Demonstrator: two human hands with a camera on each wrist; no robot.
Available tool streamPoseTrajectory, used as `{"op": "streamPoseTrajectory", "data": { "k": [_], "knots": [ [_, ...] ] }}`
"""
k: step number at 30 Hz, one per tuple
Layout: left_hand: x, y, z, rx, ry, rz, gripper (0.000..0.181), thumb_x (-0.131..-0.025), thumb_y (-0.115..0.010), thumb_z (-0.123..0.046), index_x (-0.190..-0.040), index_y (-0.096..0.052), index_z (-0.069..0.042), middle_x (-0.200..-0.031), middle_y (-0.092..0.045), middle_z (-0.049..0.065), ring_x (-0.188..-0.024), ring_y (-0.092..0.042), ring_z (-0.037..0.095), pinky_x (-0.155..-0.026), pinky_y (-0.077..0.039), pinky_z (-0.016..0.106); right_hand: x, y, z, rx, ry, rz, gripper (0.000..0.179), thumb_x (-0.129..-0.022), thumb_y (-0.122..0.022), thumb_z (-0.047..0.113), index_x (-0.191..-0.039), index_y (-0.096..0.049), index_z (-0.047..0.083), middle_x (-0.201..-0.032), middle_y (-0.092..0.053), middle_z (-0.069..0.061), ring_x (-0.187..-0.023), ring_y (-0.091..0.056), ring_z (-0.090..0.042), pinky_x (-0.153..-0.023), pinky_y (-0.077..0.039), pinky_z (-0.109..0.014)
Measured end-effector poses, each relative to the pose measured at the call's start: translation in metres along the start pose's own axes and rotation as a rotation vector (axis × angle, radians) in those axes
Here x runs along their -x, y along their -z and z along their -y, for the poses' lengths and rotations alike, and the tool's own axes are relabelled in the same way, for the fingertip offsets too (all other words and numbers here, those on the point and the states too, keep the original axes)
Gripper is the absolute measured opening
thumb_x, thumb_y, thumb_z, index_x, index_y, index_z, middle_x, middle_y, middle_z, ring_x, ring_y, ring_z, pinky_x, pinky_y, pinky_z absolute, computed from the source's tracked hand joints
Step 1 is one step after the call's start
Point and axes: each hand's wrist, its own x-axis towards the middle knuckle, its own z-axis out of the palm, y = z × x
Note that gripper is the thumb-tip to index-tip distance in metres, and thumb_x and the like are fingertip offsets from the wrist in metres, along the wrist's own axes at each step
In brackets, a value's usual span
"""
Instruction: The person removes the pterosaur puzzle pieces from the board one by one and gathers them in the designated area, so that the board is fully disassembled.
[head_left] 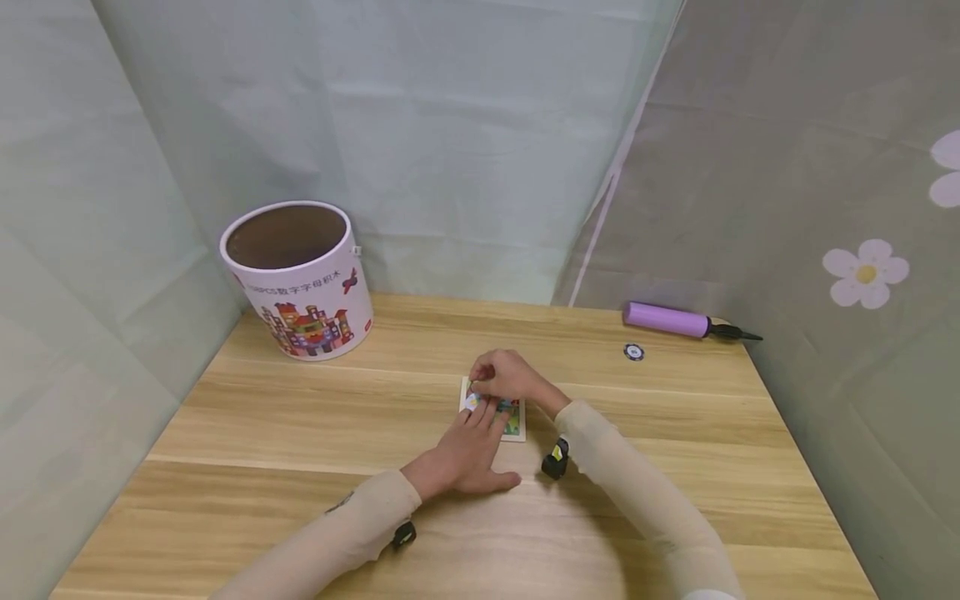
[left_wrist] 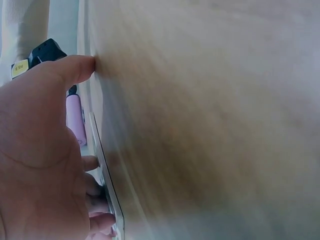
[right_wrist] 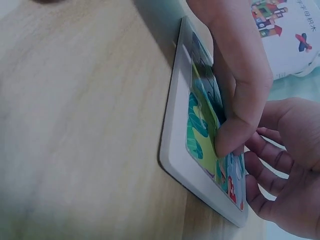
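Note:
In the head view a small picture puzzle board (head_left: 513, 435) with a pale frame lies on the table. My left hand (head_left: 468, 446) lies across it, straight fingers pressing its surface and the thumb spread onto the tabletop. At the board's far left corner, my right hand (head_left: 510, 377) has curled fingers and appears to pinch a puzzle piece, mostly hidden. The right wrist view shows the board (right_wrist: 200, 170) from the side, with green, yellow and red pictures, a left finger (right_wrist: 245, 85) bent down onto it, and the right hand (right_wrist: 295, 175) above the far side.
A large white bucket (head_left: 326, 292) with block pictures stands at the back left. A purple hand pump (head_left: 666, 320) lies at the back right, with a dark round chip (head_left: 633, 352) in front. Fabric walls (head_left: 465, 167) border the wooden table (head_left: 300, 425).

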Motion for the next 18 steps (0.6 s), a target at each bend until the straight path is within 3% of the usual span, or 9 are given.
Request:
{"op": "streamPoseTrajectory", "data": {
  "k": [12,18],
  "knots": [
    [0.0006,-0.0024,0.0016,-0.001,0.005,0.012,0.103,-0.094,-0.051,-0.07,-0.159,-0.024,0.004,-0.168,-0.013,0.026,-0.156,-0.012,0.037,-0.123,-0.024,0.053,0.0044,0.0015,0.0043,-0.036,-0.008,-0.036,0.004,-0.094,-0.075,0.013,-0.096,-0.077,0.01,-0.088,-0.074,0.005,-0.08,-0.066,-0.006,-0.08,-0.055,-0.028],
    [0.0006,-0.0039,0.0026,0.013,0.01,0.016,0.103,-0.094,-0.05,-0.071,-0.16,-0.023,0.004,-0.168,-0.012,0.025,-0.156,-0.011,0.037,-0.123,-0.024,0.053,0.0051,0.0009,0.0039,-0.033,0.015,-0.051,0.01,-0.094,-0.075,0.014,-0.103,-0.079,0.011,-0.095,-0.076,0.003,-0.087,-0.069,-0.008,-0.084,-0.057,-0.031]
  ]
}}
